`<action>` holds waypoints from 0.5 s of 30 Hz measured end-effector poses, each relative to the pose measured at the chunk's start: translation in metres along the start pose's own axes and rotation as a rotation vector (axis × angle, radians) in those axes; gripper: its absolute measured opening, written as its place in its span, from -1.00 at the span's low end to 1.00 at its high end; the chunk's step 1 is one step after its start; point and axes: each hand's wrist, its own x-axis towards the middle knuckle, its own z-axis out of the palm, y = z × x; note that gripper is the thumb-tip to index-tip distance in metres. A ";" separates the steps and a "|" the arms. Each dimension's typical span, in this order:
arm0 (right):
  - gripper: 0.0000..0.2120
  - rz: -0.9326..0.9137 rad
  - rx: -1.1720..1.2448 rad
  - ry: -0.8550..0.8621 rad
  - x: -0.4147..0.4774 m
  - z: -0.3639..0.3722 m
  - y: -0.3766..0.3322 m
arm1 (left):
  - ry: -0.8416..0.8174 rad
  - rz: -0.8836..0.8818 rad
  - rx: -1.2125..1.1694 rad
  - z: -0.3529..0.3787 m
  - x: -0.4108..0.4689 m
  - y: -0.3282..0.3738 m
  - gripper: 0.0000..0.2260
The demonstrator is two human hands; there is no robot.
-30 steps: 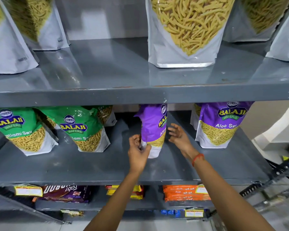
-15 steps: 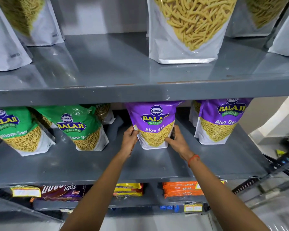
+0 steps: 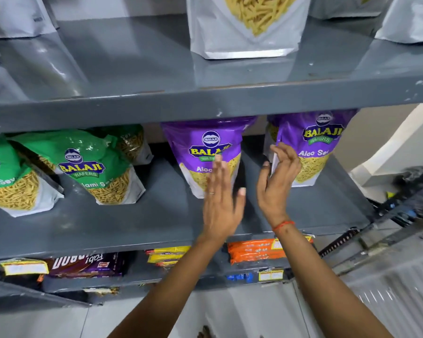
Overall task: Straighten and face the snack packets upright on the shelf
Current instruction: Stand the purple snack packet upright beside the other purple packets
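Note:
On the grey middle shelf [image 3: 132,215] a purple Aloo Sev packet [image 3: 200,142] stands upright with its front facing me. My left hand [image 3: 220,198] is flat and open in front of its lower right part, holding nothing. To the right stands a second purple Aloo Sev packet [image 3: 322,152]; my right hand [image 3: 276,181] has thumb and fingers closed on its left edge. Two green Ratlami Sev packets [image 3: 91,167] [image 3: 5,181] lean at the left, with a third one [image 3: 132,142] behind them.
The shelf above carries large white pouches of yellow sticks [image 3: 244,25]. Below are orange packets [image 3: 252,252], yellow packets [image 3: 166,254] and brown biscuit packs [image 3: 83,264]. Metal rack parts [image 3: 388,228] lie at the right.
Both hands have let go of the middle purple packet, which now faces front. My right hand has moved right onto the edge of the other purple packet, and my left hand has opened flat.

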 end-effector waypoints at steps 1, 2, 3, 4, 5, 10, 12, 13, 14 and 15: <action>-0.69 0.004 -0.012 0.003 0.003 -0.007 0.006 | -0.052 0.028 -0.039 0.014 0.000 0.009 -0.44; -0.69 0.031 -0.021 0.004 0.006 -0.016 0.015 | -0.111 0.012 -0.091 0.028 0.002 0.019 -0.46; -0.67 0.074 -0.032 0.005 0.008 -0.026 0.026 | -0.174 -0.039 -0.149 0.043 0.006 0.025 -0.46; -0.64 0.124 -0.049 0.008 0.010 -0.036 0.040 | -0.234 -0.115 -0.201 0.057 0.009 0.031 -0.43; -0.59 0.174 -0.067 0.003 0.012 -0.047 0.055 | -0.290 -0.208 -0.245 0.073 0.011 0.035 -0.38; -0.21 0.516 -0.040 -0.369 0.018 -0.085 0.137 | -0.528 -0.631 -0.425 0.129 0.032 0.028 -0.06; -0.27 0.656 0.151 -0.505 0.033 -0.092 0.155 | -0.552 -0.665 -0.492 0.144 0.038 0.021 -0.20; -0.39 0.695 0.261 -0.563 0.041 -0.095 0.161 | -0.555 -0.695 -0.514 0.149 0.039 0.020 -0.27; -0.49 0.712 0.342 -0.619 0.049 -0.098 0.166 | -0.546 -0.725 -0.520 0.154 0.039 0.021 -0.34; -0.56 0.709 0.385 -0.672 0.055 -0.100 0.172 | -0.527 -0.750 -0.521 0.157 0.038 0.024 -0.40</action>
